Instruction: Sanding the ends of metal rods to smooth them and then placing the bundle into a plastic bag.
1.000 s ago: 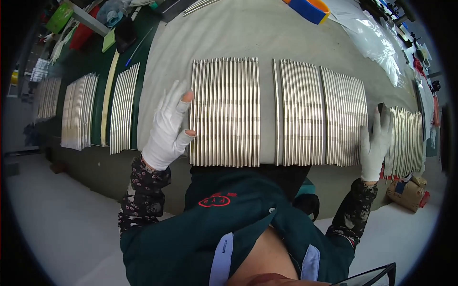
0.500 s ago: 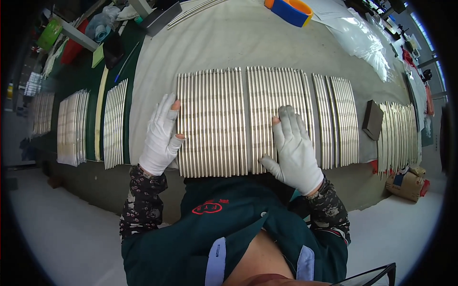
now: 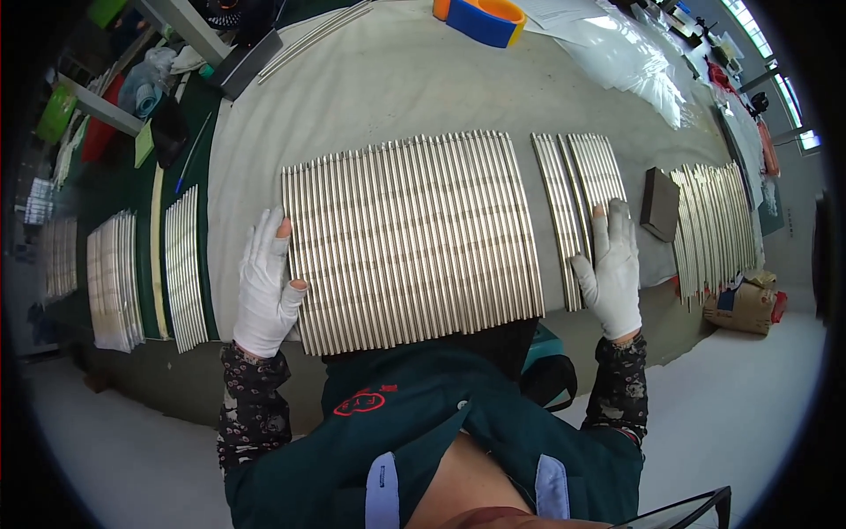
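Observation:
A wide sheet of slim silvery metal rods (image 3: pixel 410 242) lies side by side on the cloth in front of me. Along its left edge rests my left hand (image 3: pixel 264 291), in a white glove with bare thumb and index fingertips, its fingers stretched out. To the right, past a gap, lies a smaller group of the same rods (image 3: pixel 596 167), split by a narrow dark gap. My right hand (image 3: pixel 612 273), gloved alike and smudged grey at the fingertips, lies flat with fingers extended over this group's near right part, hiding some rod ends. Neither hand grips anything.
A dark block (image 3: pixel 659 204) stands beside another rod stack (image 3: pixel 718 229) at the right. More rod bundles (image 3: pixel 185 269) lie at the left, near a blue pen (image 3: pixel 192 154). Toward the back are an orange-and-blue tape dispenser (image 3: pixel 483 19), clear plastic bags (image 3: pixel 630 66) and loose rods (image 3: pixel 313 40).
The two large rod groups, formerly apart, now lie together as one sheet. My right hand has moved right, off that sheet and onto the smaller group. The view has turned slightly.

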`<action>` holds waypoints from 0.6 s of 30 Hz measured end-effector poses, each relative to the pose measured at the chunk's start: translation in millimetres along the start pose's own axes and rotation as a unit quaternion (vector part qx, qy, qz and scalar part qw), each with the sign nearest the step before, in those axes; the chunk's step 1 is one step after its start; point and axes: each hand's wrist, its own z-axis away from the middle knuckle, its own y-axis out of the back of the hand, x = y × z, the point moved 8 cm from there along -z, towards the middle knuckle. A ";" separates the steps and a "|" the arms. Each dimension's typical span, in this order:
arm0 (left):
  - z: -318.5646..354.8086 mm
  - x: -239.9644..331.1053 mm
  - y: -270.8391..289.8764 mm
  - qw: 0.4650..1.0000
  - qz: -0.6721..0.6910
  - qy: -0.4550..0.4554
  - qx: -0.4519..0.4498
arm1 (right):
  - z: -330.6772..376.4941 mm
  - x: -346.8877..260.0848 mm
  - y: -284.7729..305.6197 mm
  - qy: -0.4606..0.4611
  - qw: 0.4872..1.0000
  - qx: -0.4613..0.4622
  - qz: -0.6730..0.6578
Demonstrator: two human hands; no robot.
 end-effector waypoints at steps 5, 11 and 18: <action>-11.1 6.0 -11.1 1.000 -0.008 0.003 -0.009 | -15.0 -37.2 -9.0 0.064 0.994 -0.053 -0.074; -23.4 23.3 -24.9 0.999 -0.009 0.028 -0.016 | -13.8 25.1 19.3 0.045 0.993 0.030 -0.104; -34.8 40.4 -47.7 0.999 -0.035 0.013 -0.026 | 22.6 76.6 -15.8 -0.033 0.999 -0.022 -0.024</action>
